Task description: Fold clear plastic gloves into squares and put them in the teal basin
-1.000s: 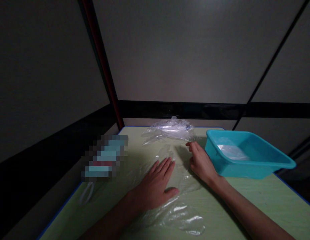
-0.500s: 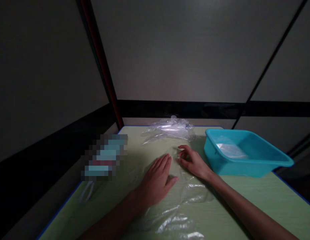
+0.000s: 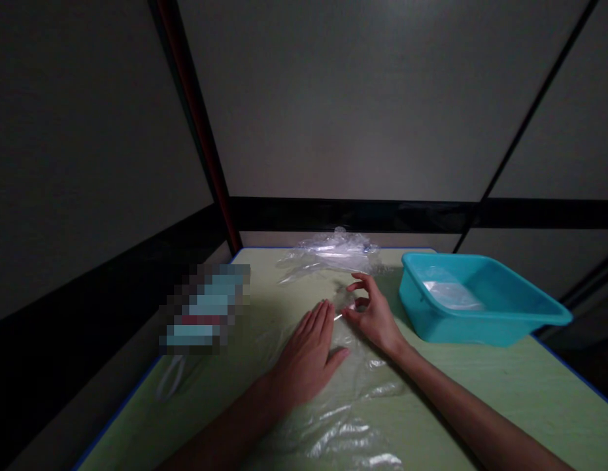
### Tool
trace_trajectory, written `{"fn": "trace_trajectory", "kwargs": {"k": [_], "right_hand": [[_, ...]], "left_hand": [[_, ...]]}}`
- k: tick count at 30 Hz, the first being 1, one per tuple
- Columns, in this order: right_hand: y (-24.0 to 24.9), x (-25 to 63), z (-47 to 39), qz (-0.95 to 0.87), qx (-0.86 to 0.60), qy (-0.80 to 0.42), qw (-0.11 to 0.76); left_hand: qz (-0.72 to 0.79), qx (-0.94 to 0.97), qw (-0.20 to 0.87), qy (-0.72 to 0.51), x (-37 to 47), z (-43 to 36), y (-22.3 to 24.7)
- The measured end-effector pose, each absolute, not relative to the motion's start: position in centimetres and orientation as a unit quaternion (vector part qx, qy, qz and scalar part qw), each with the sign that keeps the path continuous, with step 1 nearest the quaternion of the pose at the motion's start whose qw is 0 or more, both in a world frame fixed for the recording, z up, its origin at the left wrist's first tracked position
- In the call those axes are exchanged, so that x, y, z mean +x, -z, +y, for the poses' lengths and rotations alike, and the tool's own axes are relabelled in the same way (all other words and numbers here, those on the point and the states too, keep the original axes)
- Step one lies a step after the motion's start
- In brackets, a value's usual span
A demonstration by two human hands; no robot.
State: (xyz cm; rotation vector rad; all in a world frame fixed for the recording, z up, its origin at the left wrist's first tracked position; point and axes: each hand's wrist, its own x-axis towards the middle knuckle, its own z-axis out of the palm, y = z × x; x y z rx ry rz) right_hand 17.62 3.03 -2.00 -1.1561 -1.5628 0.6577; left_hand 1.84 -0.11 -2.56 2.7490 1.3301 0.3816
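A clear, wrinkled plastic bag [image 3: 340, 428] lies spread over the table in front of me. My left hand [image 3: 306, 356] rests flat on it, fingers together and thumb out to the side. Just right of those fingertips, my right hand [image 3: 375, 314] pinches the bag's far edge between thumb and a finger, lifting it slightly so that it shows a bright fold. The other right fingers are curled and raised.
Behind the hands, a heap of clear plastic bags [image 3: 338, 252] lies near the wall. At the right stands a turquoise basin [image 3: 480, 327] with a flat clear packet [image 3: 454, 294] inside. A blurred-out object [image 3: 210, 304] with a white loop [image 3: 169, 379] is at the left on the green table [image 3: 554, 399].
My right hand has closed its thumb and finger on the far edge of the bag and raised it a little. My left hand has stayed in place.
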Motion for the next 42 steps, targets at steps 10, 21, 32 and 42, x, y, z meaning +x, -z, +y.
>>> {"fn": "trace_trajectory", "kwargs": {"k": [10,21,32,42], "right_hand": [[0.1,19.1,2.3,-0.646,-0.495,-0.054,0.578],[0.2,20.2,2.0,-0.815,-0.478,-0.054,0.323],[2.1,19.7,2.9,-0.881,-0.458,-0.062,0.106],[2.2,20.1,3.4,-0.879,-0.466,-0.05,0.086]], "left_hand": [[0.437,0.892,0.017,-0.115,1.9,-0.2,2.3],[0.44,0.895,0.016,-0.073,1.6,-0.1,1.8],[0.406,0.91,0.026,-0.076,1.8,0.3,1.7],[0.401,0.912,0.032,-0.08,0.4,0.6,1.7]]}}
